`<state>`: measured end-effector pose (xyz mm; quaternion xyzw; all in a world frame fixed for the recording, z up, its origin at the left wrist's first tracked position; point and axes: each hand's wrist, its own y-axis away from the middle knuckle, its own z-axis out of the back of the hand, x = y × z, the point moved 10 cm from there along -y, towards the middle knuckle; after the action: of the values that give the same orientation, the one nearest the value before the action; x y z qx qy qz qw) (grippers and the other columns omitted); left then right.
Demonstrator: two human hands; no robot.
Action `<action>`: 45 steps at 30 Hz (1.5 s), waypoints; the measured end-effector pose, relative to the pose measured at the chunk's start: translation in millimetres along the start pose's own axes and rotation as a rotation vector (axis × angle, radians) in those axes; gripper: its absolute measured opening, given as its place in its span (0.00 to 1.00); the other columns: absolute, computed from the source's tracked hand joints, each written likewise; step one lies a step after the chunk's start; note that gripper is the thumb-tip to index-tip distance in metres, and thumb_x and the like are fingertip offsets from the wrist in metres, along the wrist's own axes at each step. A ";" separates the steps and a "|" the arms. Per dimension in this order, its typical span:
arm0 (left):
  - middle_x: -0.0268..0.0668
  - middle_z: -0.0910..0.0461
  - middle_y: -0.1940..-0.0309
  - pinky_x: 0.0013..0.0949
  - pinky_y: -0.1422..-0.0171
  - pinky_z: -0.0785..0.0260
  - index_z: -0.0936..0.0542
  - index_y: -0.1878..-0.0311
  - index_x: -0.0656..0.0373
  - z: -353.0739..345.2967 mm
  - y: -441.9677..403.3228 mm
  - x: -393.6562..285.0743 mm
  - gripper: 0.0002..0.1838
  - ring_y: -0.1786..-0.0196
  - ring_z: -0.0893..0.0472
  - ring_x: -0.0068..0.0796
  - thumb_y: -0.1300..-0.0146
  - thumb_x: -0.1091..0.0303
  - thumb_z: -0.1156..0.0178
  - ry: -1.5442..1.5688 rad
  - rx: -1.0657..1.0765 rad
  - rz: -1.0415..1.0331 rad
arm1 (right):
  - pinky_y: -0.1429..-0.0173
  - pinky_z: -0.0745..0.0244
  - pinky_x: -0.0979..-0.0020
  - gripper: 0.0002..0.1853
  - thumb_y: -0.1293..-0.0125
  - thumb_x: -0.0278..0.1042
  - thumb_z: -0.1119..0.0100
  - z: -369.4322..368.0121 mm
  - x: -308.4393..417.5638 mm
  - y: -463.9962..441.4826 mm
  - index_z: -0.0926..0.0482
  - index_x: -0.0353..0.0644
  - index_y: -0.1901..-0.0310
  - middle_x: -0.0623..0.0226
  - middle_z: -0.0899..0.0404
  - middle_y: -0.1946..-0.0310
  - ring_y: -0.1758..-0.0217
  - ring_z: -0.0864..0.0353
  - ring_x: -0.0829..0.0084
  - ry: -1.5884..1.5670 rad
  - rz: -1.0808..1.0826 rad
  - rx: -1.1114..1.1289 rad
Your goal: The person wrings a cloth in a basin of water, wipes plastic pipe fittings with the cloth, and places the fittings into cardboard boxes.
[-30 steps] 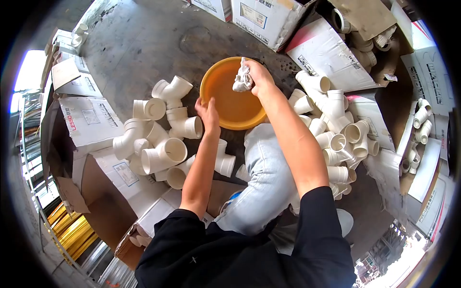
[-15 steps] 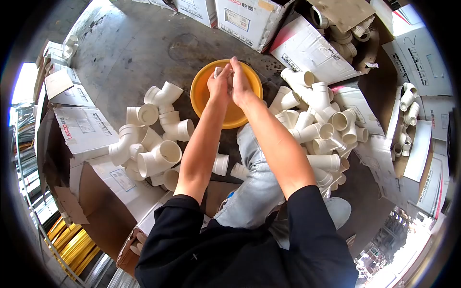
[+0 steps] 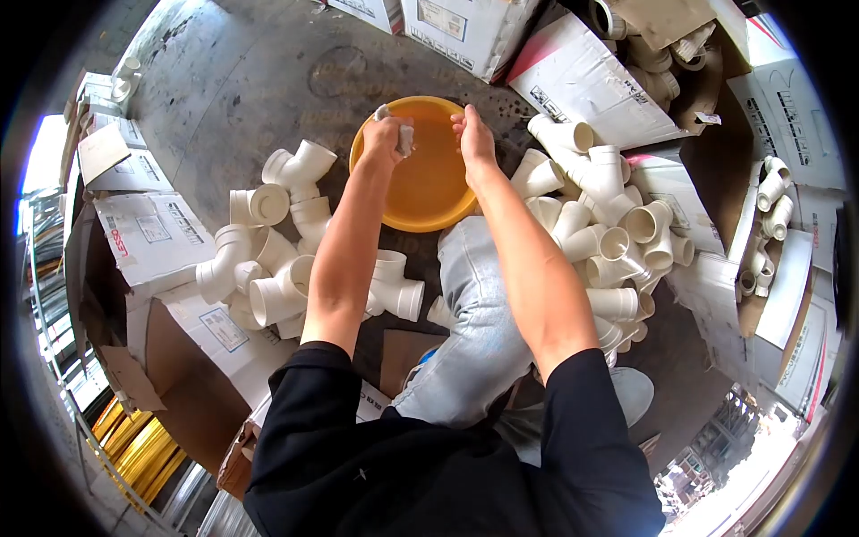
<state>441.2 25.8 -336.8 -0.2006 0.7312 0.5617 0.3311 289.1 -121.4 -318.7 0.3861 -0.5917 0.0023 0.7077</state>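
Observation:
A yellow-orange basin (image 3: pixel 428 225) stands on the floor in front of me. My left hand (image 3: pixel 383 137) is over its left side, closed around a crumpled whitish-grey rag (image 3: pixel 405 140), part of which sticks out above the fist. Across the basin, at its right rim, my right hand (image 3: pixel 476 139) is held with its fingers loosely bent and apart, and nothing shows in it. The two hands are separated by about half the basin's width.
White pipe fittings lie in a left heap (image 3: pixel 282 286) and a right heap (image 3: pixel 608 228). Open cardboard boxes flank both sides, including one with fittings (image 3: pixel 591 89) at upper right. Another carton (image 3: pixel 465 31) stands behind the basin. My jeans-clad leg (image 3: pixel 470 313) is in front of it.
My hands were together over the basin and are now apart, the left moved left with the rag and the right moved right. The view has shifted slightly.

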 end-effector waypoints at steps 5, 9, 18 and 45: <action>0.34 0.25 0.77 0.36 0.79 0.32 0.26 0.68 0.55 -6.0 -7.9 -13.5 0.16 0.82 0.25 0.30 0.38 0.67 0.25 -0.019 0.030 -0.045 | 0.55 0.23 0.67 0.27 0.21 0.62 0.53 -13.3 1.6 15.1 0.16 0.46 0.51 0.73 0.17 0.59 0.58 0.18 0.76 0.007 -0.056 0.076; 0.34 0.25 0.75 0.38 0.73 0.30 0.23 0.66 0.57 -6.1 13.8 -24.3 0.23 0.77 0.24 0.29 0.28 0.44 0.38 0.148 -0.066 -0.061 | 0.56 0.19 0.64 0.27 0.21 0.61 0.51 -34.7 -5.5 26.9 0.17 0.42 0.49 0.67 0.16 0.57 0.58 0.15 0.72 -0.052 -0.153 0.243; 0.43 0.18 0.64 0.42 0.47 0.24 0.19 0.48 0.65 7.0 -40.5 15.9 0.20 0.59 0.17 0.41 0.28 0.56 0.45 -0.373 -0.067 -0.528 | 0.41 0.19 0.60 0.24 0.28 0.50 0.42 -29.0 7.2 10.3 0.19 0.39 0.43 0.58 0.13 0.55 0.49 0.12 0.61 0.430 0.103 0.191; 0.35 0.20 0.68 0.40 0.70 0.22 0.26 0.58 0.57 37.1 -98.0 191.8 0.07 0.70 0.19 0.31 0.30 0.70 0.35 0.525 -0.065 0.124 | 0.35 0.21 0.51 0.25 0.24 0.54 0.50 -22.6 -40.1 2.9 0.16 0.40 0.45 0.48 0.15 0.45 0.41 0.15 0.47 1.192 0.239 0.186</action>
<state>381.7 48.0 -546.0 -0.3049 0.7844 0.5329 0.0886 294.7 -88.7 -350.8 0.3095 -0.1309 0.3487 0.8749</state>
